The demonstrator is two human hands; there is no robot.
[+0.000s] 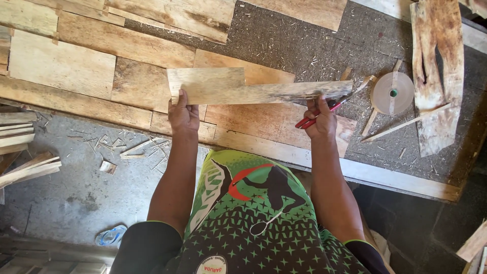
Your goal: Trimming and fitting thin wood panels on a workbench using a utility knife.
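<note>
- A thin veneer sheet (243,89) is held flat and level above the surface (314,45), spanning the gap between both hands; its left part is wider, and it narrows to a ragged strip toward the right.
- The left hand (183,114) grips the near left corner of the sheet, thumb on top at the edge and fingers closed underneath.
- The right hand (320,119) is closed on the near edge of the narrow right end, and the same hand also clasps a red-handled cutter (319,114), whose tip points right and far, just under the sheet's end.
- Below the sheet, more veneer pieces (127,45) lie flat, side by side and overlapping, covering the left and middle of the surface.
- To the right of the right hand, well clear of the sheet, a roll of tape (392,93) rests on the dark, chip-strewn part of the surface.
- Just right of the roll lies a split, weathered board (436,76), running near to far.
- At the near left, on the floor (76,198), wood scraps (127,149) are scattered, and a stack of thin strips (23,152) sits at the left edge.
</note>
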